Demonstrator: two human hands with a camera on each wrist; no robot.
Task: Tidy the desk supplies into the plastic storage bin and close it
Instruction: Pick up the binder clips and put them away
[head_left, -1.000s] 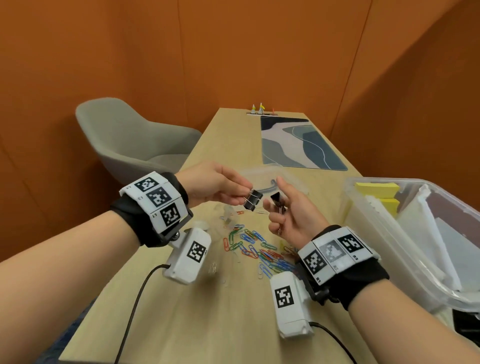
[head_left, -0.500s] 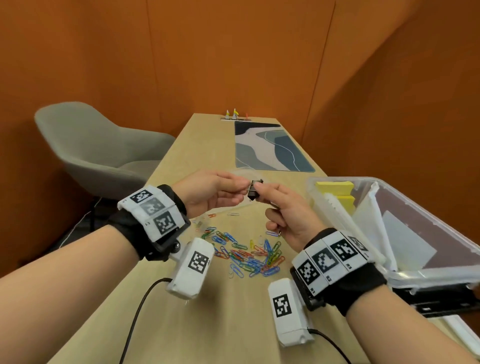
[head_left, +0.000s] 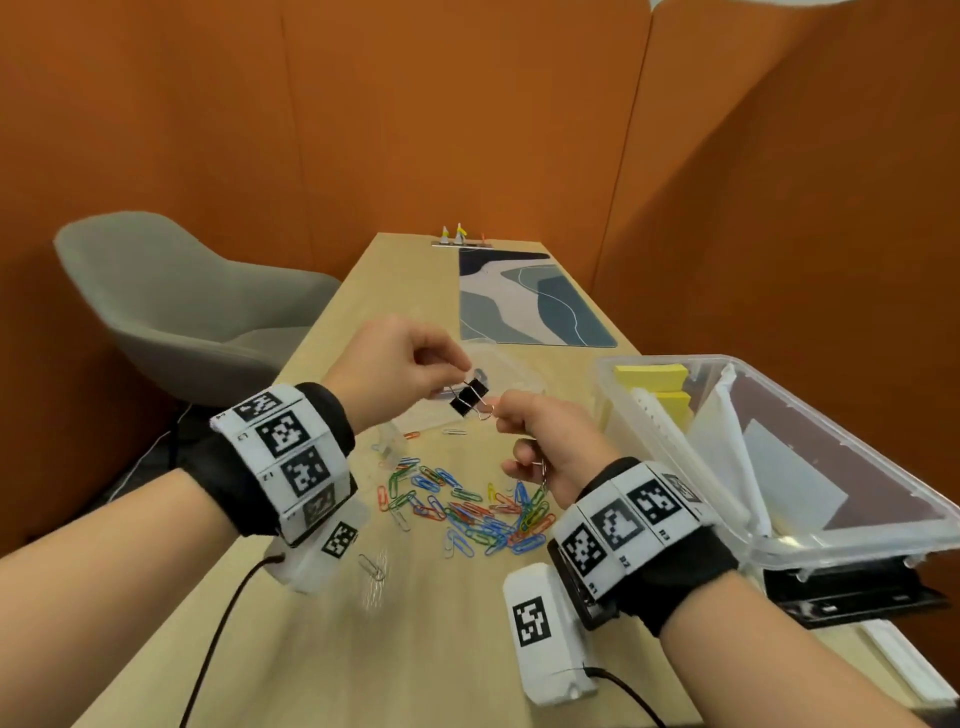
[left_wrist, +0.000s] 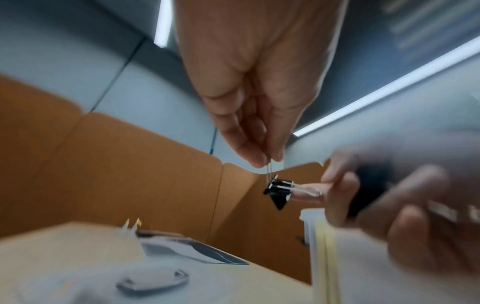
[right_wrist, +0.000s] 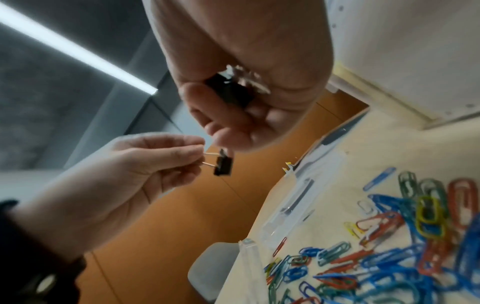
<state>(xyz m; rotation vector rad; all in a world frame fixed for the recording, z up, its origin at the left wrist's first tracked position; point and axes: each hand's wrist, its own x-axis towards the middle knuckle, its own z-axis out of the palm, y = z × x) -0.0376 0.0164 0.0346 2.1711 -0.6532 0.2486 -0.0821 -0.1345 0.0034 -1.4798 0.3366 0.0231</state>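
A small black binder clip (head_left: 470, 397) (left_wrist: 278, 191) (right_wrist: 223, 165) hangs in the air between both hands above the desk. My left hand (head_left: 461, 370) (left_wrist: 267, 162) (right_wrist: 200, 151) pinches one of its wire handles from the left. My right hand (head_left: 500, 415) (left_wrist: 328, 186) pinches the other wire handle from the right. Curled in that right palm is a second black binder clip (right_wrist: 228, 92). A pile of coloured paper clips (head_left: 467, 512) (right_wrist: 389, 257) lies on the desk below. The clear plastic storage bin (head_left: 675, 359) stands open at the right, holding yellow sticky notes (head_left: 649, 373) and white paper.
A small clear plastic box (head_left: 501, 371) lies on the desk just beyond the hands. A patterned desk mat (head_left: 524, 301) covers the far end. A grey chair (head_left: 171, 306) stands left of the desk. Silver paper clips (head_left: 371, 566) lie near my left wrist. A black part (head_left: 852, 592) sits under the bin's near end.
The hands came together: the left carried the clip to the right hand, which now pinches its other wire handle. The clip sits slightly higher, and the view swung right.
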